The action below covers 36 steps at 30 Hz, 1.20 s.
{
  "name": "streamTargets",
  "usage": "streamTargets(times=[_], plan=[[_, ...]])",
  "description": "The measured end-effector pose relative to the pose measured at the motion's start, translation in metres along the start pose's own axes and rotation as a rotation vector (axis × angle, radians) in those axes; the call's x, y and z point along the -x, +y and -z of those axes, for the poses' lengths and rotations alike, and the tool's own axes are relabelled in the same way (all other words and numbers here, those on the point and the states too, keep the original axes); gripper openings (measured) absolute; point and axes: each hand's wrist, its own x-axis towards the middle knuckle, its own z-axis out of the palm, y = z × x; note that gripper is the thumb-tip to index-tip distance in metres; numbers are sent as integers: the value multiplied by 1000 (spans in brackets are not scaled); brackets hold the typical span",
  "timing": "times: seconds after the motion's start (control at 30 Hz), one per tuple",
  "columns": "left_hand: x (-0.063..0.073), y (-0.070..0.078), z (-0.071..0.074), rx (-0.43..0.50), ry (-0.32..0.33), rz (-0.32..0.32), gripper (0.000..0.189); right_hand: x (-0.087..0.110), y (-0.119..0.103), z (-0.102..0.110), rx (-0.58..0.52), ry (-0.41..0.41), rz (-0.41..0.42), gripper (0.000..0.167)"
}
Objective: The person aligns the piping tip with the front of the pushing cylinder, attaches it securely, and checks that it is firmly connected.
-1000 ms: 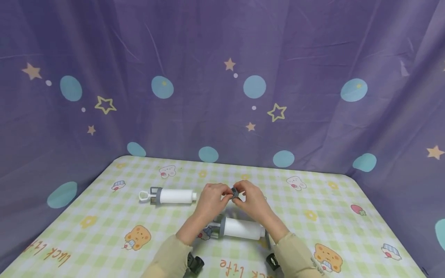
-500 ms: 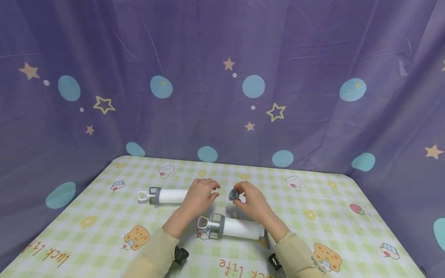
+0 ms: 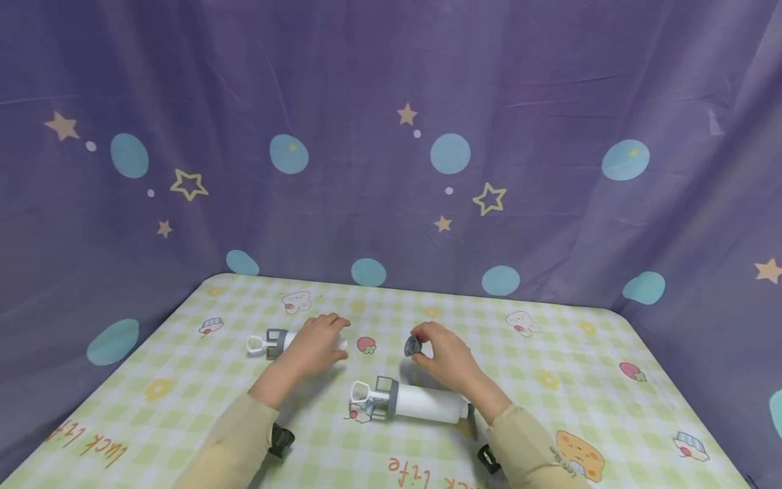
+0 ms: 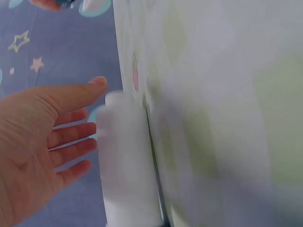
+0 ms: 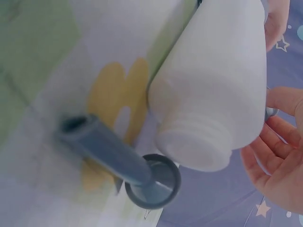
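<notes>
My right hand (image 3: 449, 353) pinches a small dark grey round cup-like piece (image 3: 413, 346) between thumb and fingertips, above the cloth. The right wrist view shows that hand (image 5: 284, 146) at the right, the piece mostly hidden. Over the farther white cylinder (image 3: 290, 339), which has a grey collar and a white loop handle (image 3: 255, 345), my left hand (image 3: 314, 345) hovers with fingers loosely bent. Its thumb lies near the narrow neck in the left wrist view, beside the white barrel (image 4: 128, 161). A second such cylinder (image 3: 427, 403) lies nearer, below my right hand.
By the nearer cylinder's neck lies a grey tube (image 5: 113, 151) with a flared round end. A checked cloth (image 3: 201, 380) with printed cartoons covers the table. Behind it hangs a purple curtain (image 3: 379, 224). A dark camera mount sits on each wrist.
Both hands met at the grey piece; my left hand has let go and moved left to the farther cylinder. My right hand stays nearly in place with the piece.
</notes>
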Motion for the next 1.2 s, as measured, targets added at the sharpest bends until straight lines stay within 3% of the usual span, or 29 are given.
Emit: streamTargets(times=[0.2,0.37,0.67,0.93,1.2], plan=[[5,-16,3,-48,-94,52,60,-4,1,2,5,-52,-21,34],[8,-23,3,-43,-144,76,55,-10,4,1,24,-101,7,33],[9,-29,2,-7,-129,36,44,-16,10,-4,-30,-134,24,31],[6,-18,8,60,-95,-6,43,-21,10,-5,-70,-114,7,33],[0,3,18,35,-77,-64,46,-26,3,-3,-117,-113,-28,33]])
